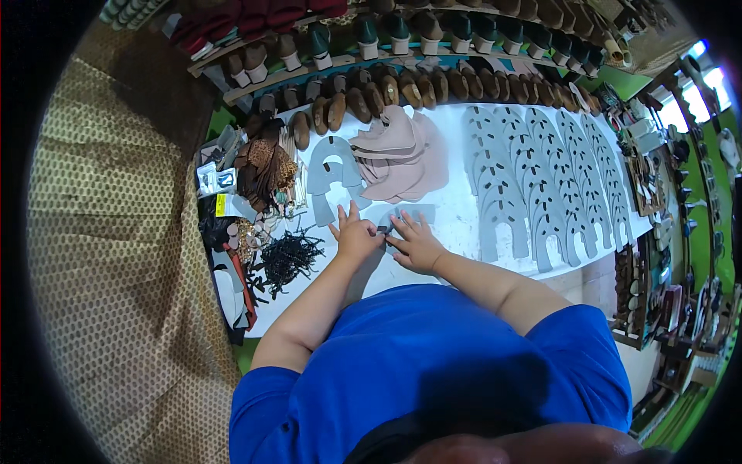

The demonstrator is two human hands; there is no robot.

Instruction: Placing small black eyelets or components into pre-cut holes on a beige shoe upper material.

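Note:
A grey U-shaped shoe-upper piece (pixel 421 210) lies on the white table just in front of me. My left hand (pixel 359 240) is at its left, thumb and index finger pinched at a small black strip (pixel 383 230) while the other fingers stick out. On the piece's right side my right hand (pixel 417 245) lies with fingers spread, its fingertips close to the strip. A tangled heap of black strips (pixel 287 259) sits left of my left forearm. Beyond my left hand are more grey pieces (pixel 331 158) with dark strips in them.
Pink cut pieces (pixel 402 155) are piled at the middle back. Rows of overlapping grey pieces (pixel 502 201) cover the table's right part. Brown shoe lasts (pixel 390 91) line the far edge, under a shelf of lasts. Brown straps (pixel 263 166) and a patterned curtain (pixel 124 232) are at left.

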